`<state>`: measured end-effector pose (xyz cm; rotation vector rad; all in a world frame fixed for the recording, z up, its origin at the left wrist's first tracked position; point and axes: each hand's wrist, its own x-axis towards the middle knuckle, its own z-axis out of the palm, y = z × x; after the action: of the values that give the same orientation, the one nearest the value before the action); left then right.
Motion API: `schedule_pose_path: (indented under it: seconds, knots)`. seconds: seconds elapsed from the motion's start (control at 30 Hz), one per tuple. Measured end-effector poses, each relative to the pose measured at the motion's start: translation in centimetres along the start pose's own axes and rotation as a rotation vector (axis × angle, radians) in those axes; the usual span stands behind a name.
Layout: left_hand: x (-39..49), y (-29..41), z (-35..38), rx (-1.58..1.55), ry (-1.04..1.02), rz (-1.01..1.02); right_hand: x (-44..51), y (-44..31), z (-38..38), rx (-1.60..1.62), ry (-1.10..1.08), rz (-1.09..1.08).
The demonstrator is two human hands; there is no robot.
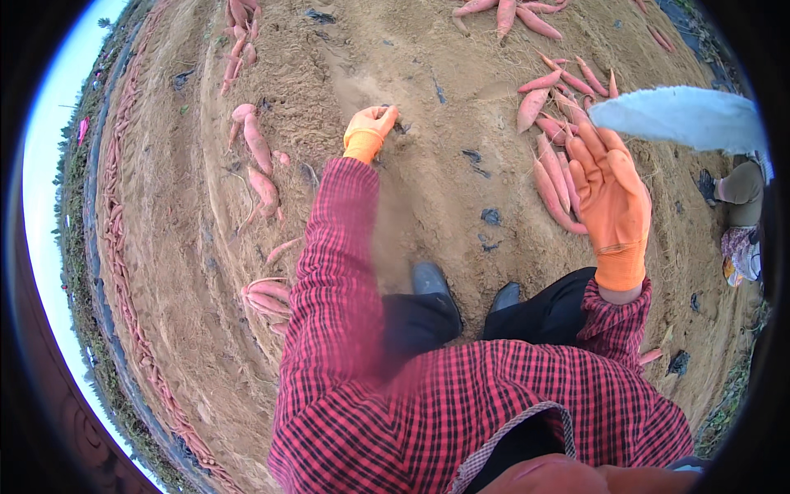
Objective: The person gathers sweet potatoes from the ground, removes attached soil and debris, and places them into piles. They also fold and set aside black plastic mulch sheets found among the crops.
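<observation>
My left hand (pixel 369 131), in an orange work glove, is low over the loose soil with its fingers pinched together. A small dark scrap, seemingly black plastic film (pixel 401 129), shows at its fingertips; part of it is hidden. My right hand (pixel 608 191), gloved alike, is palm up with the fingers spread slightly and nothing in it. Just left of and beyond that hand lies a pile of pink-skinned sweet potatoes (pixel 546 179), partly covered by the fingers. More sweet potatoes (pixel 256 145) lie in a loose row to the left of my left arm.
My boots (pixel 429 279) stand on bare soil strewn with film scraps (pixel 490 216). A long row of sweet potatoes (pixel 117 228) runs far left. Another pile (pixel 506 12) lies ahead. At right, a co-worker's knee (pixel 740 185) shows behind a pale blue cloth-like thing (pixel 679 117).
</observation>
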<state>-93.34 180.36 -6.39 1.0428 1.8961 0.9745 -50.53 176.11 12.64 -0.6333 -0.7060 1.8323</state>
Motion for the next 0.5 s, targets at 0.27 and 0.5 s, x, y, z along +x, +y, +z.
schedule_pose_path:
  seconds: [0.27, 0.5]
  knots:
    - [-3.2, -2.6, 17.4, 0.592, -0.431, 0.429, -4.4, -3.4, -5.3, -0.299, 0.163, -0.063]
    - [-5.0, -6.1, 19.9, 0.752, -0.573, 0.252, -0.4, 0.1, -6.2, -0.278, 0.048, 0.147]
